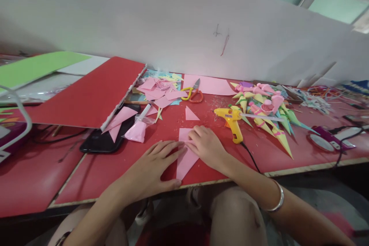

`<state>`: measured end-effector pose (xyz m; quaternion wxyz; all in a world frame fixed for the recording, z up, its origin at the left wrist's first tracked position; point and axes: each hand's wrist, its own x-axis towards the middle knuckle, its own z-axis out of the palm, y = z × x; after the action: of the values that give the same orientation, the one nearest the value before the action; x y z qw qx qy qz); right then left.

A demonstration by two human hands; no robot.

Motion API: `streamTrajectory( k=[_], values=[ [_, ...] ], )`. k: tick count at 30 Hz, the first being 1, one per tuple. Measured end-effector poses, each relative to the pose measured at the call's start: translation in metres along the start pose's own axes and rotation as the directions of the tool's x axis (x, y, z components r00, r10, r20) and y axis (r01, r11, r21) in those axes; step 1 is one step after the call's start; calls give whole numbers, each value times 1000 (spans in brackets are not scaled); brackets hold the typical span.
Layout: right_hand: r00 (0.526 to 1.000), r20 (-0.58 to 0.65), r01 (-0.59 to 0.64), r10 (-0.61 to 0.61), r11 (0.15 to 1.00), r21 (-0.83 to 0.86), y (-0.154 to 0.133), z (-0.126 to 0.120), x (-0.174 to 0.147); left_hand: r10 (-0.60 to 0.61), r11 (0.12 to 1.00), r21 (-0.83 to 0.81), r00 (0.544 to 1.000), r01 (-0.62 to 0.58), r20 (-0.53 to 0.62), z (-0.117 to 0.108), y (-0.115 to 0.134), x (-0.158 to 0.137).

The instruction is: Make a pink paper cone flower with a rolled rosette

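A pink sheet of paper [186,161] with a fold across it lies at the table's front edge. My left hand [150,169] rests along its left side, fingers stretched out and thumb apart, the thumb tip touching the lower left edge. With bent fingers held close together, my right hand [206,146] presses on the upper part of the paper at the fold and partly covers it. Just beyond the sheet is a small pink paper triangle [191,114]. A yellow glue gun [232,121] with a glue stick in its back lies to the right of my right hand.
Scissors [193,93] and pink paper scraps [158,90] lie farther back. Paper cone figures [266,107] are heaped at right. At left are a black phone-like object [99,140], a bag of pink material [137,130] and a red board [86,96]. A white wall [144,19] stands behind.
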<state>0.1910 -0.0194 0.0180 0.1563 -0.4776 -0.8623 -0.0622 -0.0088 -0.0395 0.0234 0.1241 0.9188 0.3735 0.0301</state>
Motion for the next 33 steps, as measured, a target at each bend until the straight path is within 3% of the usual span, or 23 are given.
streamTrajectory(
  k=[2,5,9,14,19,27,33],
  values=[
    [998,-62,20,-20,1000,1,-1,-7,-6,8,1000,-2,1000,-8,-4,0,-1,1],
    [983,-114,151,-141,985,87,-4,-19,-22,10,1000,-14,1000,-10,-15,-1,-1,2],
    [943,-13,329,-333,923,201,-10,-25,-45,-5,999,-38,1000,5,-3,-3,2,2],
    [927,59,361,-371,922,138,-16,-20,-58,-14,1000,-25,1000,14,-4,-7,6,2],
    [944,74,312,-320,944,103,-7,-25,-57,-30,999,-32,1000,30,5,-7,5,2],
    [995,76,59,-59,998,2,37,-36,-58,-40,999,-32,998,41,39,-6,2,2],
    [996,88,-9,15,998,-64,34,-29,-53,-47,998,-47,996,51,73,-6,-2,1]
  ],
)
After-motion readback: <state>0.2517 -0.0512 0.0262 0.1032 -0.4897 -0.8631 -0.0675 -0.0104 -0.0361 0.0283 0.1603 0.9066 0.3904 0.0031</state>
